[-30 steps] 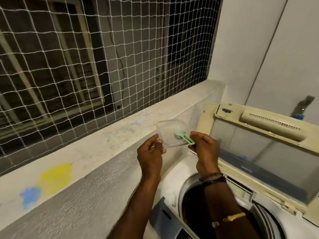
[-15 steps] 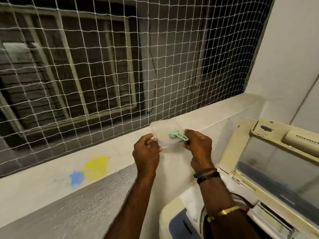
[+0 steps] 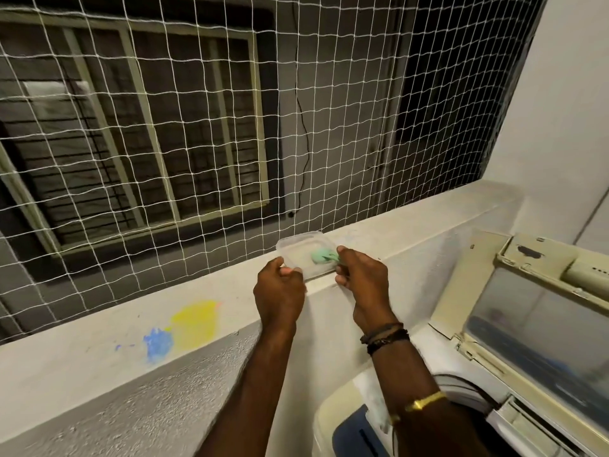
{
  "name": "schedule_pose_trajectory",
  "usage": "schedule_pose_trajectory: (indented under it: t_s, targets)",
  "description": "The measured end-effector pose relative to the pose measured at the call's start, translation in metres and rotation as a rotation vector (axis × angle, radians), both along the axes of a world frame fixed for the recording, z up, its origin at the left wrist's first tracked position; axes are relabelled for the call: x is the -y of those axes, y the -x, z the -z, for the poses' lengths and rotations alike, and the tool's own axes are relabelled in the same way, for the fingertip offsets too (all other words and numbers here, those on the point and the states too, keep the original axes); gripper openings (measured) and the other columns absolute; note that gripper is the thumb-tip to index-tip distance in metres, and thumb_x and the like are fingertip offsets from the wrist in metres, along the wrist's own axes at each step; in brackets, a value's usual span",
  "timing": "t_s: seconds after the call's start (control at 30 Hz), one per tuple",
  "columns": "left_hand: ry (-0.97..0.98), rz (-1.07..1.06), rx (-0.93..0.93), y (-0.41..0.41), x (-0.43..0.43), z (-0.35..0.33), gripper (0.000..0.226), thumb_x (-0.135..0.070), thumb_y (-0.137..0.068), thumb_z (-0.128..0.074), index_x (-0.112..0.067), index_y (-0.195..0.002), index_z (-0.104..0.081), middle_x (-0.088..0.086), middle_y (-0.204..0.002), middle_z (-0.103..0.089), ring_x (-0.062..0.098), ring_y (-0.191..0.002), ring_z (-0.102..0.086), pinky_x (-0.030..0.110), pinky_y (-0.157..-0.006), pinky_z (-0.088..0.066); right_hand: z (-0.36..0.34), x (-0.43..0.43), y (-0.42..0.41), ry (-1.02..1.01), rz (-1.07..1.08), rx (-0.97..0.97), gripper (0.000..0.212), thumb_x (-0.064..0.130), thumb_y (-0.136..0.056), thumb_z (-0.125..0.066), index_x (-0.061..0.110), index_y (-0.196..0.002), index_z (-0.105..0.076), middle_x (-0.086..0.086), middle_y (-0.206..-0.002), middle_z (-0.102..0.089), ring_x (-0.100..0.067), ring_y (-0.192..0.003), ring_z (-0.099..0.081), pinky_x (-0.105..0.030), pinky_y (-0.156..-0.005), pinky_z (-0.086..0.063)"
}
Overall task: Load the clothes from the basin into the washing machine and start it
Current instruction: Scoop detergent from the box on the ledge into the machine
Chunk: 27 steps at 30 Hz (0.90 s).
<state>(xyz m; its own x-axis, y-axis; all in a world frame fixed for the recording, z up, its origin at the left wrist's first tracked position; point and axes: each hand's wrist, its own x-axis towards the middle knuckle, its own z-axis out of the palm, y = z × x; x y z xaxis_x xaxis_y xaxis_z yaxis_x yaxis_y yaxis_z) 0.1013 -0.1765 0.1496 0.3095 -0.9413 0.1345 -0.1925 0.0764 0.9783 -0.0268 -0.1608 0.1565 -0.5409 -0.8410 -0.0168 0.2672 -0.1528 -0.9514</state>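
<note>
A small clear plastic container (image 3: pixel 298 250) rests on the concrete ledge (image 3: pixel 99 328), with a green scoop (image 3: pixel 323 256) inside it. My left hand (image 3: pixel 280 291) grips the container's near left corner. My right hand (image 3: pixel 361 278) holds its right side, fingers by the scoop's handle. The top-loading washing machine (image 3: pixel 342 420) stands at lower right with its cream lid (image 3: pixel 540 311) raised; my right forearm hides most of the drum opening. No basin or clothes are in view.
A white safety net (image 3: pixel 197 127) closes off the space above the ledge, with a barred window behind it. Yellow and blue paint marks (image 3: pixel 184 328) stain the ledge at left. A white wall (image 3: pixel 560 110) rises at right.
Both hands carried the clear container with the scoop up and away from the machine and onto the ledge. The view swung left and up, so less of the drum shows.
</note>
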Motion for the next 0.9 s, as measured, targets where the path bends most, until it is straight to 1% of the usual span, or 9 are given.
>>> schedule_pose_trajectory:
  t_s: [0.07, 0.13, 0.2, 0.3, 0.4, 0.53, 0.67, 0.77, 0.9]
  targets:
    - [0.004, 0.006, -0.018, 0.0, -0.001, -0.001, 0.027, -0.022, -0.088, -0.066, -0.013, -0.113, -0.068, -0.003, -0.094, -0.065, 0.031, -0.094, -0.066, 0.048, -0.086, -0.058, 0.001, -0.002, 0.001, -0.004, -0.003, -0.001, 0.013, 0.028, -0.087, -0.076, 0.017, -0.083, -0.08, -0.003, -0.078, -0.073, -0.014, -0.076, -0.063, -0.03, -0.068, -0.053]
    - [0.006, -0.005, -0.045, -0.001, -0.002, -0.002, 0.039, -0.023, -0.086, -0.07, -0.016, -0.124, -0.064, -0.004, -0.098, -0.065, 0.029, -0.097, -0.066, 0.047, -0.089, -0.057, 0.002, -0.004, 0.003, -0.004, 0.0, -0.007, 0.015, 0.031, -0.087, -0.076, 0.017, -0.087, -0.079, -0.002, -0.085, -0.076, -0.014, -0.08, -0.066, -0.03, -0.07, -0.054]
    - [0.056, -0.032, -0.068, 0.0, -0.005, -0.003, 0.045, -0.024, -0.087, -0.072, -0.019, -0.129, -0.058, -0.002, -0.098, -0.064, 0.022, -0.089, -0.064, 0.046, -0.088, -0.057, 0.002, -0.007, 0.005, -0.001, 0.007, -0.013, 0.014, 0.031, -0.087, -0.076, 0.017, -0.087, -0.079, -0.001, -0.087, -0.077, -0.014, -0.083, -0.068, -0.031, -0.071, -0.056]
    - [0.243, -0.091, -0.088, 0.006, -0.016, -0.006, 0.033, -0.021, -0.091, -0.068, -0.021, -0.122, -0.057, -0.002, -0.094, -0.063, 0.011, -0.082, -0.06, 0.039, -0.081, -0.057, 0.003, -0.011, 0.009, -0.009, 0.043, -0.016, 0.011, 0.03, -0.088, -0.076, 0.019, -0.089, -0.077, 0.002, -0.085, -0.076, -0.013, -0.081, -0.069, -0.034, -0.075, -0.06]
    - [0.388, -0.022, -0.11, 0.017, -0.027, -0.01, 0.015, -0.019, -0.095, -0.065, -0.026, -0.108, -0.063, -0.017, -0.085, -0.065, 0.001, -0.079, -0.062, 0.036, -0.075, -0.059, 0.005, -0.018, 0.016, -0.012, 0.09, -0.012, 0.011, 0.028, -0.088, -0.075, 0.02, -0.095, -0.076, -0.001, -0.089, -0.074, -0.016, -0.082, -0.067, -0.035, -0.074, -0.059]
    - [0.416, 0.203, -0.137, 0.036, -0.037, -0.013, 0.012, -0.022, -0.095, -0.065, -0.034, -0.096, -0.068, -0.015, -0.086, -0.071, 0.011, -0.074, -0.068, 0.041, -0.063, -0.061, 0.009, -0.029, 0.028, -0.014, 0.14, -0.018, 0.012, 0.026, -0.089, -0.073, 0.02, -0.099, -0.075, -0.003, -0.099, -0.075, -0.021, -0.089, -0.069, -0.031, -0.068, -0.054]
    - [0.403, 0.358, -0.177, 0.061, -0.048, -0.011, 0.01, -0.019, -0.096, -0.064, -0.014, -0.101, -0.071, -0.002, -0.079, -0.073, 0.017, -0.062, -0.069, 0.034, -0.057, -0.06, 0.014, -0.04, 0.042, -0.004, 0.204, -0.042, 0.012, 0.024, -0.091, -0.07, 0.019, -0.101, -0.075, -0.003, -0.099, -0.076, -0.023, -0.09, -0.071, -0.032, -0.068, -0.056]
    - [0.35, 0.466, -0.193, 0.079, -0.053, -0.005, 0.012, -0.015, -0.097, -0.063, -0.011, -0.102, -0.073, 0.001, -0.079, -0.074, 0.017, -0.063, -0.07, 0.028, -0.058, -0.059, 0.02, -0.046, 0.055, -0.007, 0.255, -0.057, 0.011, 0.02, -0.09, -0.07, 0.018, -0.098, -0.077, -0.003, -0.097, -0.077, -0.028, -0.092, -0.073, -0.042, -0.074, -0.062]
    - [0.237, 0.605, -0.192, 0.102, -0.055, 0.011, 0.012, -0.015, -0.096, -0.062, -0.012, -0.099, -0.073, 0.003, -0.078, -0.075, 0.02, -0.065, -0.072, 0.031, -0.06, -0.059, 0.028, -0.06, 0.075, -0.023, 0.317, -0.066, 0.009, 0.018, -0.087, -0.071, 0.018, -0.093, -0.078, -0.004, -0.095, -0.077, -0.034, -0.093, -0.073, -0.053, -0.082, -0.062]
